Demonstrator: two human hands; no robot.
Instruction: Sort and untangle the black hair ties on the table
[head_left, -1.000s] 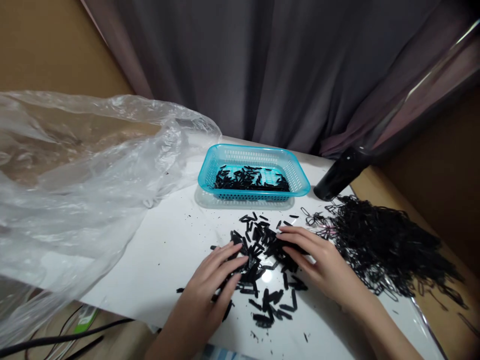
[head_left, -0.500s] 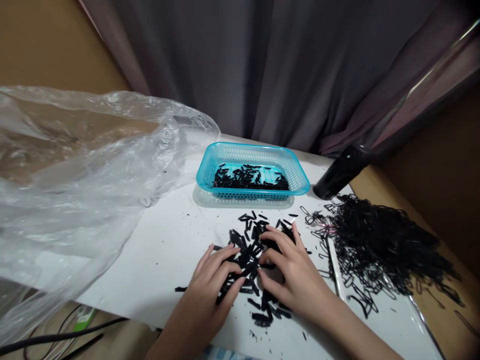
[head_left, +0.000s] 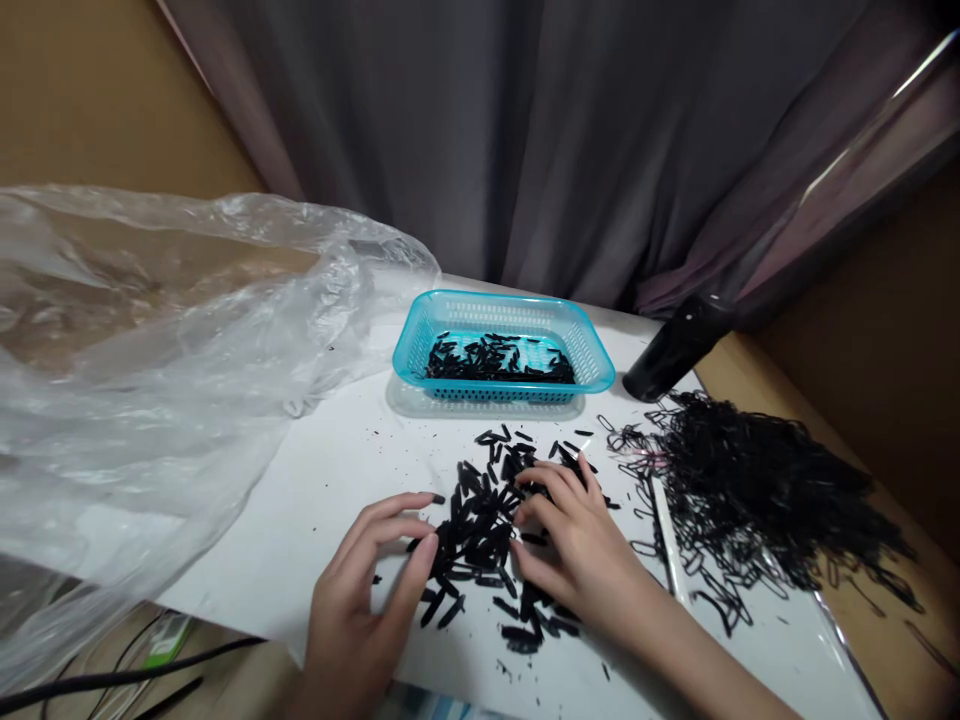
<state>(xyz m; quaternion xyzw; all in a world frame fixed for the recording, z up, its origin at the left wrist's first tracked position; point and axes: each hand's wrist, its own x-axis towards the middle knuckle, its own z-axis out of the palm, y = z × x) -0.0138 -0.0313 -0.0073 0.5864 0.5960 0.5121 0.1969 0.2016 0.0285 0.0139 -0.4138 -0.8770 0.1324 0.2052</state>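
A loose pile of small, thin black pieces (head_left: 472,515) lies on the white table surface; I cannot tell exactly what they are. At its left edge is my left hand (head_left: 367,590), fingers apart and curved, with the thumb and fingertips close to several pieces. My right hand (head_left: 574,540) rests over the pile's right side, fingers spread and bent, tips touching pieces. What lies under its palm is hidden. Behind the pile, a blue plastic basket (head_left: 502,305) holds many similar black pieces.
A heap of thin black loops (head_left: 772,490) covers the right side, beside a white strip (head_left: 670,540). A black cylindrical object (head_left: 675,350) leans behind it. Clear plastic sheeting (head_left: 187,400) spreads over the left. A dark cable (head_left: 127,672) runs below the table's left edge.
My left hand has drawn back left from the pile, and its fingers have spread wider, uncovering more black pieces. My right hand stays almost in place.
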